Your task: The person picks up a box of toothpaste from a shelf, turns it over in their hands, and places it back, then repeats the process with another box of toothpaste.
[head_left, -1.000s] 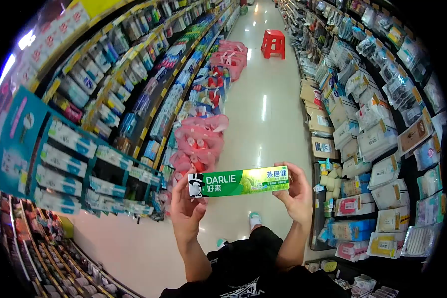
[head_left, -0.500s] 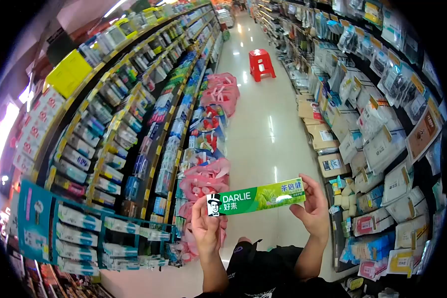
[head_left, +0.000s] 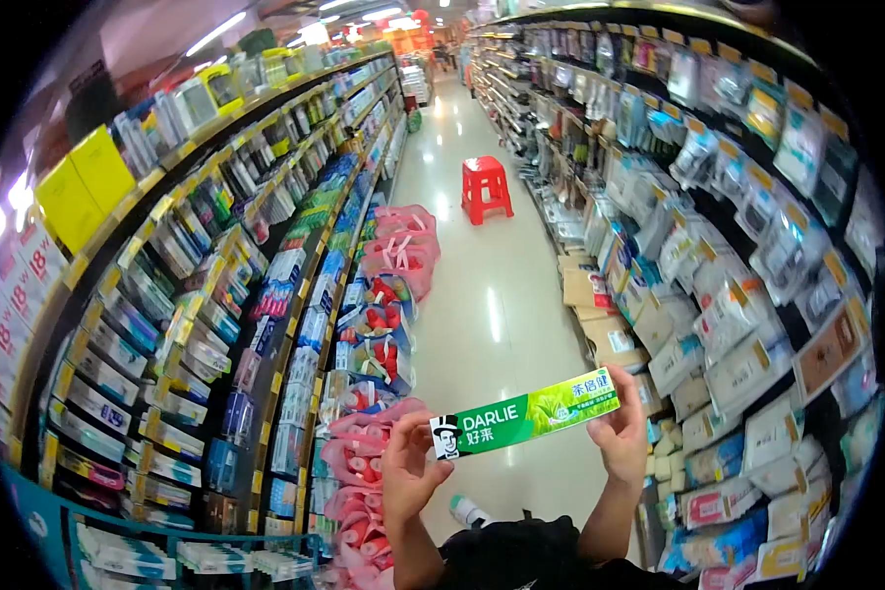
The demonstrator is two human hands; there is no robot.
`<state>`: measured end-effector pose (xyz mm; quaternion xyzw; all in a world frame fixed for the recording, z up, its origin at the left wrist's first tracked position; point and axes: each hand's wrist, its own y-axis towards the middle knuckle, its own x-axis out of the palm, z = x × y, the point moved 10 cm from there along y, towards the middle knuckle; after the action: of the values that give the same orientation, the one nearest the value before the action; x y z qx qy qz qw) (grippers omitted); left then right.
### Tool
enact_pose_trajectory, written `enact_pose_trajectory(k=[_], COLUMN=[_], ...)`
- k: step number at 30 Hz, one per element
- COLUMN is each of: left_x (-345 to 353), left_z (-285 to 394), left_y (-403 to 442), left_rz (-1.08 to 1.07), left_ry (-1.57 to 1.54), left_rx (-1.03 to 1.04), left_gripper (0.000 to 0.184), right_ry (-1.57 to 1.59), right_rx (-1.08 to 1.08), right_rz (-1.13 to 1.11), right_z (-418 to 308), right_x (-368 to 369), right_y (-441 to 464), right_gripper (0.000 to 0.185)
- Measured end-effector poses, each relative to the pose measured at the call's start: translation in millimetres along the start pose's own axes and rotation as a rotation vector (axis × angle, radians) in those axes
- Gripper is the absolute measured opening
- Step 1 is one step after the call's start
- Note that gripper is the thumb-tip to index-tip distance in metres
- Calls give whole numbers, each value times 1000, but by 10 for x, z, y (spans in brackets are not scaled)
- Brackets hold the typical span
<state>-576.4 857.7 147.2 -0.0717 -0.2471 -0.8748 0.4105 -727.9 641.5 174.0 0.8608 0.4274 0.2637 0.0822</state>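
Note:
A green and white DARLIE toothpaste box (head_left: 511, 421) is held up level with the aisle, its printed front facing me and its right end slightly higher. My left hand (head_left: 410, 467) is closed on the left end, beside the top-hat logo, with its thumb below the box. At the other end, my right hand (head_left: 622, 433) grips the yellow-green corner, thumb on the lower edge and fingers partly hidden behind.
Toothpaste shelves (head_left: 310, 256) line the left side, with pink bags (head_left: 359, 457) of goods along their foot. Hanging packets (head_left: 737, 334) fill the right-hand rack. A red plastic stool (head_left: 486, 189) stands ahead on the shiny floor (head_left: 462, 364).
My view has lifted and swung, so the stool sits lower and further left. The box has shifted slightly right and down in view and tilts more, still between both hands.

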Motion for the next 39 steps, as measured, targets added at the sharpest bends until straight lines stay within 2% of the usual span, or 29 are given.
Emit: enact_pose_trajectory(k=[6, 10, 14, 23, 29, 32, 34, 39], left_x=[-765, -1015, -1179, -1399, -1312, -1133, -975, -601], left_z=[97, 75, -5, -444, -674, -789, -806, -892], left_y=[288, 380, 509, 880, 1495, 1933, 2260, 3045], left_rz=[114, 193, 165, 253, 266, 238, 227, 199], left_ry=[82, 48, 91, 148, 133, 150, 181, 149], left_rx=[56, 13, 39, -101, -123, -61, 50, 269], left_gripper=[61, 62, 62, 63, 63, 63, 64, 67], right_ry=[73, 31, 71, 157, 192, 208, 173, 205], right_rx=[102, 124, 174, 235, 259, 217, 190, 46], right_rz=[-52, -118, -108, -126, -122, -58, -12, -80], right_z=[865, 1007, 1305, 1886, 2031, 2060, 1995, 1878], right_x=[549, 757, 770, 742, 635, 390, 238, -93], right_y=[538, 769, 937, 1461, 2117, 2490, 2796, 3544], right_gripper=[81, 89, 85, 71, 71, 74, 84, 88])
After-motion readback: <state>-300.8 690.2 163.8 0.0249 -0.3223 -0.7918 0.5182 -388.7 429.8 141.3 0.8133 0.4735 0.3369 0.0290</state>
